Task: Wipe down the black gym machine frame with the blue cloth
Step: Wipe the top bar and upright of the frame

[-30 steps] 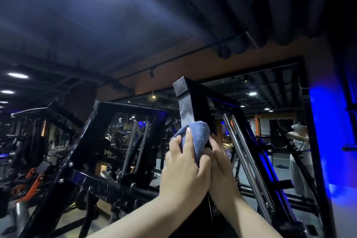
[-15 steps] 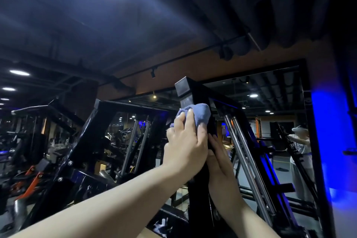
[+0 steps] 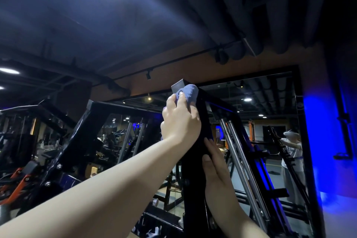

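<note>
A black upright post of the gym machine frame point(image 3: 195, 179) rises in the middle of the view. My left hand point(image 3: 179, 120) grips the bunched blue cloth point(image 3: 190, 92) and presses it against the post just under its top cap. Lower down, my right hand point(image 3: 214, 168) rests on the right side of the same post, thumb and fingers laid against it; whether they curl round it is hidden.
Chrome guide rods point(image 3: 237, 158) slant down to the right of the post. A second black frame beam point(image 3: 77, 139) stands at the left, with orange-and-black machines point(image 3: 17, 179) beyond. A large wall mirror point(image 3: 274, 114) behind reflects a person in white.
My left hand has slid the cloth up the post from mid-height to just below the top. My right hand has stayed lower on the post.
</note>
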`<state>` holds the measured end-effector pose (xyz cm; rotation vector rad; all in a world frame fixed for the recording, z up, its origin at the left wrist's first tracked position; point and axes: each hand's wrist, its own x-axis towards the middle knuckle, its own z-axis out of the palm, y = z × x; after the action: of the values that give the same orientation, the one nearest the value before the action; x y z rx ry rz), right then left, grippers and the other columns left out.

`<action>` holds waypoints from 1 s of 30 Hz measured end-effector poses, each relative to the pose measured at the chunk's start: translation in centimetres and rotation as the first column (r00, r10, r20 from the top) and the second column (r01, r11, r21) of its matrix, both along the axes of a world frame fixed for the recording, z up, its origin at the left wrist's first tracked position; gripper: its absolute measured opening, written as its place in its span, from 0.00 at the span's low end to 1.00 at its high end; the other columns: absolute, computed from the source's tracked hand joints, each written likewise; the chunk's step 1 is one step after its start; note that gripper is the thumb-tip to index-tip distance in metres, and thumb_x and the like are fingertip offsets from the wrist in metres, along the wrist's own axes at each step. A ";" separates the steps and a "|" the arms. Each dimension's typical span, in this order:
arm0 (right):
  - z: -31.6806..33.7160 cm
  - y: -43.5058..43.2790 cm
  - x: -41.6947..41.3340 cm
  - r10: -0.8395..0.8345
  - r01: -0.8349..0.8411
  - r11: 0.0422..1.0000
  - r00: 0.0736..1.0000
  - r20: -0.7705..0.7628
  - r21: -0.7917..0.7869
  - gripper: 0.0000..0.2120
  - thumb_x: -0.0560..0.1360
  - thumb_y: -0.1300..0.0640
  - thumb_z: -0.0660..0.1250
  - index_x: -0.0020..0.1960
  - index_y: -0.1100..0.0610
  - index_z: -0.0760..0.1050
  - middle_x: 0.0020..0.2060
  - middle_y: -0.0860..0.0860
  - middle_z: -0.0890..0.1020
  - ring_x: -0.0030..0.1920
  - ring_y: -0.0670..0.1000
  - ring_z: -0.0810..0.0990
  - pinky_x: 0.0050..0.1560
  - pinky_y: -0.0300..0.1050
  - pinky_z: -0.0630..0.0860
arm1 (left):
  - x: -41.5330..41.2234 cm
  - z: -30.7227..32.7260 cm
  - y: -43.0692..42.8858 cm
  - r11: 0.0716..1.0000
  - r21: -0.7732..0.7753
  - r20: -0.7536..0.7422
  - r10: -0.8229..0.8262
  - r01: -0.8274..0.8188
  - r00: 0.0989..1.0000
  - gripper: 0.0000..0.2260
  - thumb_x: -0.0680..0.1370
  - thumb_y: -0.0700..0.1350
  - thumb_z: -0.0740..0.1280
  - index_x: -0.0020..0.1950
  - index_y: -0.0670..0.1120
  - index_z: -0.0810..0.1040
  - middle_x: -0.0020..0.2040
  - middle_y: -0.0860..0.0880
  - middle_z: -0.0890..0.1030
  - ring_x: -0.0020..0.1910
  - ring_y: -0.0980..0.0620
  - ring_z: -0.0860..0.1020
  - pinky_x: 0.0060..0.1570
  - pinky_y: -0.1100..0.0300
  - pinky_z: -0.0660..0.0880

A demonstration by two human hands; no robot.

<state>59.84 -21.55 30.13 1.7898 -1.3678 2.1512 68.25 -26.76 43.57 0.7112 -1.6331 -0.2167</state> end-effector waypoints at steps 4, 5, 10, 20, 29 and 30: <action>-0.1 0.1 0.0 0.010 -0.010 1.000 1.000 0.000 -0.022 0.18 0.82 0.40 0.56 0.71 0.30 0.67 0.74 0.30 0.64 0.74 0.29 0.57 0.74 0.37 0.56 | 0.6 -4.5 0.9 0.995 -0.087 0.016 -0.038 0.040 0.999 0.21 0.84 0.54 0.54 0.79 0.57 0.62 0.77 0.56 0.60 0.72 0.48 0.62 0.71 0.46 0.65; -0.2 0.1 0.1 0.016 -0.016 0.999 1.000 0.003 -0.029 0.19 0.81 0.39 0.56 0.71 0.30 0.67 0.74 0.29 0.64 0.74 0.29 0.58 0.73 0.37 0.57 | 0.6 -4.5 0.8 0.995 -0.088 -0.015 -0.042 0.040 0.999 0.21 0.85 0.53 0.54 0.78 0.56 0.63 0.76 0.55 0.61 0.71 0.48 0.63 0.70 0.46 0.65; -0.1 -0.1 0.2 0.018 -0.017 1.000 1.000 0.024 -0.016 0.18 0.85 0.48 0.57 0.69 0.28 0.67 0.74 0.29 0.64 0.74 0.29 0.58 0.78 0.43 0.56 | -0.3 2.9 -1.4 0.997 0.077 -0.120 -0.002 0.012 0.993 0.17 0.85 0.50 0.52 0.73 0.51 0.68 0.75 0.50 0.65 0.70 0.43 0.67 0.65 0.42 0.69; -0.1 -0.4 -0.2 0.098 -0.096 0.995 0.993 0.060 -0.022 0.24 0.75 0.32 0.57 0.70 0.28 0.68 0.75 0.34 0.67 0.77 0.41 0.64 0.78 0.55 0.62 | 2.0 -7.8 2.1 0.985 -0.031 0.026 -0.167 0.168 0.986 0.22 0.85 0.54 0.54 0.79 0.58 0.54 0.80 0.55 0.58 0.77 0.51 0.59 0.75 0.50 0.60; 0.0 0.2 0.3 0.043 -0.044 0.999 0.999 0.024 0.010 0.20 0.78 0.37 0.55 0.69 0.23 0.64 0.74 0.30 0.65 0.76 0.35 0.60 0.79 0.53 0.58 | 0.0 0.6 -0.6 0.998 0.027 -0.172 -0.047 0.053 0.984 0.10 0.83 0.52 0.58 0.63 0.52 0.71 0.67 0.52 0.64 0.64 0.47 0.72 0.61 0.42 0.73; 0.1 0.2 0.3 0.040 -0.040 0.999 0.999 0.026 0.009 0.20 0.78 0.36 0.55 0.69 0.23 0.64 0.74 0.30 0.65 0.76 0.35 0.60 0.79 0.52 0.58 | -0.1 0.3 -0.6 0.999 0.013 -0.171 -0.045 0.048 0.984 0.11 0.83 0.52 0.59 0.64 0.53 0.72 0.68 0.53 0.65 0.65 0.49 0.71 0.62 0.43 0.73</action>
<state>60.12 -21.30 30.19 1.8146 -1.3609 2.1993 68.15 -27.41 43.85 0.6502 -1.4863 -0.3170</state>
